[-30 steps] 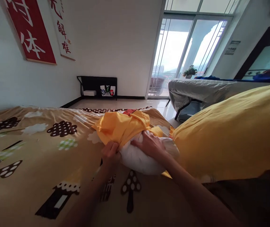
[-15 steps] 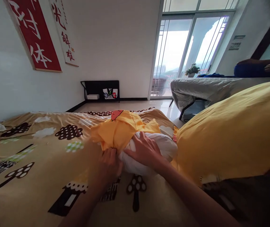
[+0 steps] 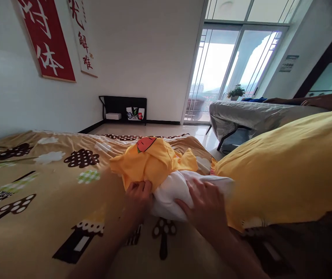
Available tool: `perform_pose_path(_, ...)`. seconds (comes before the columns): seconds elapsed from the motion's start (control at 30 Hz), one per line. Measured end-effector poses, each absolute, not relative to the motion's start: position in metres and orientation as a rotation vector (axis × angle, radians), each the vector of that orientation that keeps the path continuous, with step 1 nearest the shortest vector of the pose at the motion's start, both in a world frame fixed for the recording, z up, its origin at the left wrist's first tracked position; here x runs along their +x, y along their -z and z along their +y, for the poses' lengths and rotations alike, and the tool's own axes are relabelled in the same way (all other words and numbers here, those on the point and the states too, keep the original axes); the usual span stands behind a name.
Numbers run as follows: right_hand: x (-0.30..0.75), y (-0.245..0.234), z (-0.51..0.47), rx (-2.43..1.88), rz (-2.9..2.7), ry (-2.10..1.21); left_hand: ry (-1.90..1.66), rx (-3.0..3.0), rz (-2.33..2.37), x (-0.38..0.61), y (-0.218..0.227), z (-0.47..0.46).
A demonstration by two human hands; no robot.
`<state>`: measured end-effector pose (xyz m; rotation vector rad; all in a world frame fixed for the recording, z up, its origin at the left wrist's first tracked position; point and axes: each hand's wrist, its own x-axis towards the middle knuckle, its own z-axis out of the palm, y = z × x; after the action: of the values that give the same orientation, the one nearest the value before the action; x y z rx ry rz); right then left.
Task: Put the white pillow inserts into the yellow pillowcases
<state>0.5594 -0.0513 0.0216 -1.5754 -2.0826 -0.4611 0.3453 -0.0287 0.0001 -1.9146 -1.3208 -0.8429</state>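
A bunched yellow pillowcase with a watermelon print lies on the patterned bedspread. A white pillow sticks out of its near right side; the rest is hidden inside the cloth. My left hand has its fingers curled on the near edge of the pillowcase, pinching the cloth. On the pillow's exposed part, my right hand grips the white fabric, thumb toward the left and fingers bent over the top. The pillow's right end is slightly blurred.
A large yellow pillow stands close on the right. Behind it is a table under grey plastic, where another person's arm rests. A low black shelf stands by the far wall, left of a glass door.
My right hand has moved right along the white pillow, and its exposed end reaches further right. My left hand keeps its hold on the pillowcase edge. The view has shifted slightly.
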Motion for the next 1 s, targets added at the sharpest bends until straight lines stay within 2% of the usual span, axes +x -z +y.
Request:
perform_pose_path(0.13,0.552,-0.021,-0.036,-1.358,-2.308,0.278,1.018,-1.845,-1.062,0.343,0.001,-0.027)
perform_pose_path(0.3,0.525,-0.053,-0.012,-1.178,-2.678,0.098,1.119,-1.9,-1.005,0.332,-0.001,-0.027)
perform_pose_path(0.57,0.472,-0.068,-0.017,-1.063,-2.934,0.376,0.956,-1.976,-0.933,0.303,0.017,-0.054)
perform_pose_path(0.8,0.475,-0.065,-0.035,-0.919,-2.93,0.414,1.085,-1.844,-1.096,0.3,0.009,-0.064)
perform_pose_path(0.93,0.452,-0.072,-0.04,-0.88,-2.925,0.473,1.325,-1.72,-0.994,0.294,0.015,-0.07)
perform_pose_path(1.0,0.435,-0.075,-0.041,-0.836,-2.921,0.501,1.361,-1.652,-1.113,0.285,0.019,-0.072)
